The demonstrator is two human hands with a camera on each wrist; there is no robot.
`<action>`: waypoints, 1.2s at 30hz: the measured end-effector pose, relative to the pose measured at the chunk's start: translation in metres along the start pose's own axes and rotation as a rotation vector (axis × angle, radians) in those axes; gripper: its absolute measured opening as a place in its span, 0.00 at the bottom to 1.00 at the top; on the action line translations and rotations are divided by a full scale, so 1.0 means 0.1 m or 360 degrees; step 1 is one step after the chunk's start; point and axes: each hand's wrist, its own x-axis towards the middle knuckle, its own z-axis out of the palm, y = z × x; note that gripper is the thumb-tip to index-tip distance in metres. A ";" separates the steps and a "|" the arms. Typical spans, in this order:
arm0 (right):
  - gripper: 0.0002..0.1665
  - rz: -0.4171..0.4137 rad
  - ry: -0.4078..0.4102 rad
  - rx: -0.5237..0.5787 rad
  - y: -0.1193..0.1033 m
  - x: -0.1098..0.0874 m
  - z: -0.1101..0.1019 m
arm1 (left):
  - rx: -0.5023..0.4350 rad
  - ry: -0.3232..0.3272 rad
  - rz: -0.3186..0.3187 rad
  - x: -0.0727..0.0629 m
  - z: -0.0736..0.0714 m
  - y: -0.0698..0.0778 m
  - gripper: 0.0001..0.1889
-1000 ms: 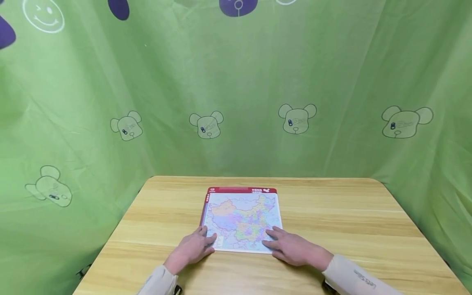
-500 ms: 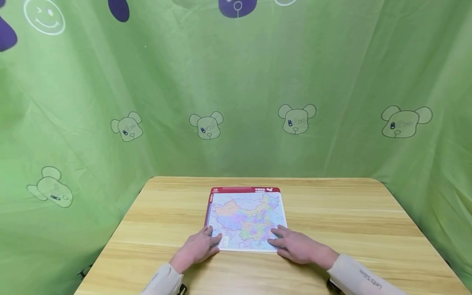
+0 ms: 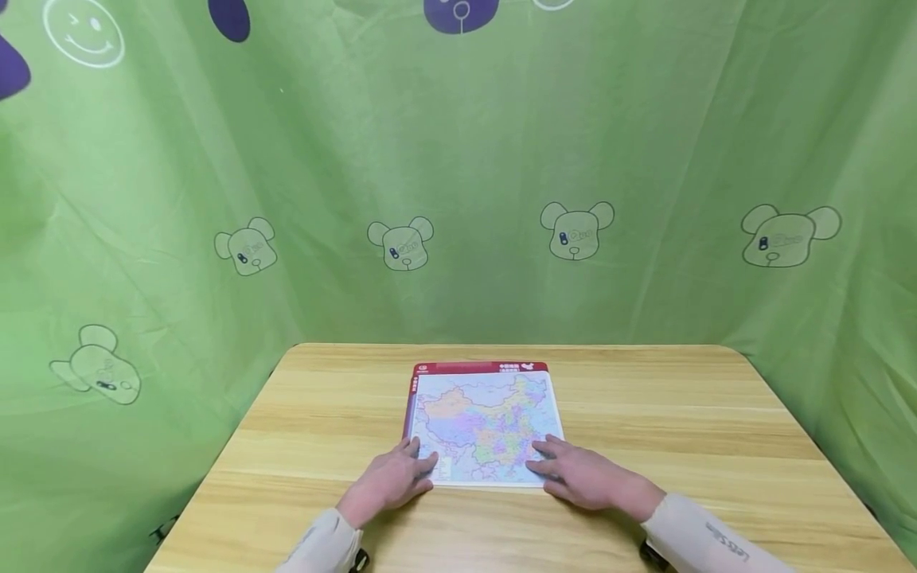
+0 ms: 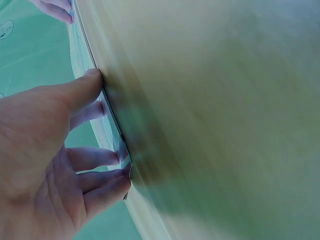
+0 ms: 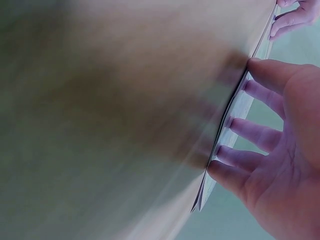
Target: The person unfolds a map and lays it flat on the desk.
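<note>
A flat map sheet (image 3: 487, 422) with a red top border and pastel regions lies on the wooden table. My left hand (image 3: 390, 481) rests at its lower left corner, fingers spread over the surface and thumb at the near edge. At the lower right corner, my right hand (image 3: 595, 477) lies the same way, fingertips on the map. The left wrist view shows the left hand (image 4: 45, 135) with its thumb and fingers along the sheet's thin edge. From the right wrist, the right hand (image 5: 290, 150) touches the map (image 5: 240, 107), whose layers part slightly at the corner.
The wooden table (image 3: 666, 414) extends to both sides of the map and behind it. A green curtain (image 3: 473, 294) printed with bear heads hangs behind the table and along both sides.
The map has slid a little to the right across the table, and both hands have moved with it, keeping their places at its lower corners.
</note>
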 end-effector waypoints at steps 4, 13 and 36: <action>0.24 0.0040 -0.0028 0.0034 0.00 0.00 -0.01 | -0.0005 -0.0001 0.0001 0.02 -0.01 0.01 0.26; 0.23 0.0017 0.0012 0.0031 0.00 -0.02 -0.06 | -0.0004 -0.0028 -0.0028 0.04 -0.02 0.03 0.26; 0.24 0.0086 -0.0042 0.0044 0.01 -0.03 -0.08 | 0.0010 0.0012 0.0000 0.06 0.00 0.04 0.26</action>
